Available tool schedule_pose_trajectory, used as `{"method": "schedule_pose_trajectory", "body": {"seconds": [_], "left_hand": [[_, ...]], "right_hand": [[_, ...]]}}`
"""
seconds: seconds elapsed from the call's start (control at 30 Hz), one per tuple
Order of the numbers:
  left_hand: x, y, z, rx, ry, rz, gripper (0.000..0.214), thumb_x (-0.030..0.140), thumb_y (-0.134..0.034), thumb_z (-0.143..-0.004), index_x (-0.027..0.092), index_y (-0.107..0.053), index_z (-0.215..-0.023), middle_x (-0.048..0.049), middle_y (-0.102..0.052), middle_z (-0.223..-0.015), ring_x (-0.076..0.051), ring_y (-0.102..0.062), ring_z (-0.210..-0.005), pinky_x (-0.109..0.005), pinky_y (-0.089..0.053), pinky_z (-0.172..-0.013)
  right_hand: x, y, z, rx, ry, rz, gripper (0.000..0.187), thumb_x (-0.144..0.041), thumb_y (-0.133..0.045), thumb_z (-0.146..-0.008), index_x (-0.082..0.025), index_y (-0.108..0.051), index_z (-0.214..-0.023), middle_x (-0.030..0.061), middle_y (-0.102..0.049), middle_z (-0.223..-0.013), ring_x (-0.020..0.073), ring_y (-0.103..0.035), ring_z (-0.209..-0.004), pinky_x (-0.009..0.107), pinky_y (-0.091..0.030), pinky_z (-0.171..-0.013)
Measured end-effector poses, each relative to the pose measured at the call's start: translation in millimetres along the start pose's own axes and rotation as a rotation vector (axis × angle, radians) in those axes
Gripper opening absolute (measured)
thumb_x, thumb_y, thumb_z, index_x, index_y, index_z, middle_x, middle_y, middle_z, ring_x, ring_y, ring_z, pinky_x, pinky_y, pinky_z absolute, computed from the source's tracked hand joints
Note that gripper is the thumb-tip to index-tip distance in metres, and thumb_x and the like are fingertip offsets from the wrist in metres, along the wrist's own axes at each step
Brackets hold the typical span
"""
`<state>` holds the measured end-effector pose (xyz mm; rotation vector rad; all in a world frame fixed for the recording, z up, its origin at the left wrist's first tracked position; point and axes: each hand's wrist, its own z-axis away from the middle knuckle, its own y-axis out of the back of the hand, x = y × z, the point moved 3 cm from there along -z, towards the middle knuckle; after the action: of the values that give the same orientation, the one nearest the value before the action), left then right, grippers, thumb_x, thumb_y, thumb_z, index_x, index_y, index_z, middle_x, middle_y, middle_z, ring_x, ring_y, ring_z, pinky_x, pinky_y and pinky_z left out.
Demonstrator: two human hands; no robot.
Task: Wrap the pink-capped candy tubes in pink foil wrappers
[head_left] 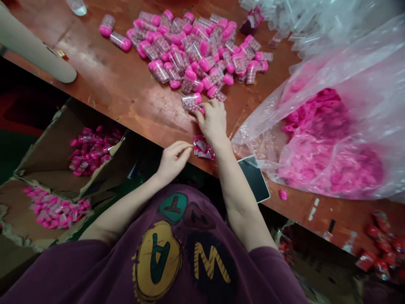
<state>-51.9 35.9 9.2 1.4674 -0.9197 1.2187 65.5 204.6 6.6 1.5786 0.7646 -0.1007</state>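
A heap of clear capsule-shaped tubes with pink caps (196,46) lies on the brown table (126,88). My right hand (213,120) reaches to the heap's near edge, fingers curled on one pink-capped tube (191,101). My left hand (174,158) is at the table's front edge, its fingers pinching the end of a small pink printed wrapper (202,147) that lies beside my right wrist.
A large clear plastic bag of pink caps (325,143) fills the right side. A dark phone (255,177) lies at the table edge. Cardboard boxes (57,143) with wrapped pink tubes stand low on the left. Another person's arm (31,46) rests at far left. Red packets (382,249) lie bottom right.
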Motion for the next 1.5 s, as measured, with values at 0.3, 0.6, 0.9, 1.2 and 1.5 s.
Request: {"method": "schedule_pose_trajectory", "body": {"seconds": [0.3, 0.6, 0.9, 1.2, 1.5], "left_hand": [[-19, -56.8, 2, -0.389, -0.297, -0.649, 0.040, 0.022, -0.046, -0.110, 0.014, -0.078, -0.131, -0.0222, -0.068, -0.153, -0.028, -0.079, -0.086, -0.042, -0.056, -0.075], [-13, -42.7, 2, -0.178, -0.220, -0.429, 0.029, 0.032, -0.060, -0.105, 0.023, -0.087, -0.110, -0.0163, -0.082, -0.103, -0.022, -0.072, -0.078, -0.034, -0.049, -0.076], [-1, -16.9, -5, 0.072, -0.190, -0.068, 0.015, 0.028, -0.074, -0.097, 0.022, -0.087, -0.101, -0.0077, -0.084, -0.100, -0.019, -0.076, -0.088, -0.033, -0.058, -0.089], [-8, -23.1, -20, 0.130, 0.434, 0.615, 0.024, 0.012, -0.081, -0.084, 0.019, -0.067, -0.101, 0.0079, -0.069, -0.077, -0.001, -0.036, -0.039, -0.021, -0.027, -0.039], [16, -14.8, -36, 0.031, 0.304, 0.594, 0.037, 0.023, -0.088, -0.085, 0.022, -0.062, -0.111, 0.0080, -0.068, -0.079, 0.000, -0.039, -0.041, -0.019, -0.031, -0.040]], "right_hand": [[22, 4, 10, -0.142, 0.020, 0.100, 0.040, -0.031, -0.040, -0.112, -0.019, -0.065, -0.140, 0.0183, -0.065, -0.136, 0.0338, -0.063, -0.127, 0.056, -0.052, -0.111], [71, 44, 25, -0.094, -0.163, -0.037, 0.031, -0.027, -0.049, -0.112, -0.018, -0.066, -0.137, 0.0100, -0.078, -0.102, 0.0248, -0.073, -0.100, 0.044, -0.052, -0.099], [90, 5, 20, 0.300, -0.313, -0.803, 0.056, -0.082, -0.051, -0.095, -0.031, -0.054, -0.118, 0.0034, -0.068, -0.101, 0.0201, -0.075, -0.085, 0.032, -0.054, -0.068], [43, 49, 69, 0.368, -0.399, -1.375, 0.053, -0.040, -0.080, -0.078, -0.041, -0.054, -0.124, -0.0040, -0.065, -0.109, 0.0153, -0.057, -0.088, 0.032, -0.056, -0.080], [30, 31, 119, 0.074, -0.463, -1.485, 0.058, -0.073, -0.068, -0.086, -0.037, -0.063, -0.131, 0.0003, -0.067, -0.093, 0.0153, -0.054, -0.066, 0.026, -0.038, -0.046]]}}
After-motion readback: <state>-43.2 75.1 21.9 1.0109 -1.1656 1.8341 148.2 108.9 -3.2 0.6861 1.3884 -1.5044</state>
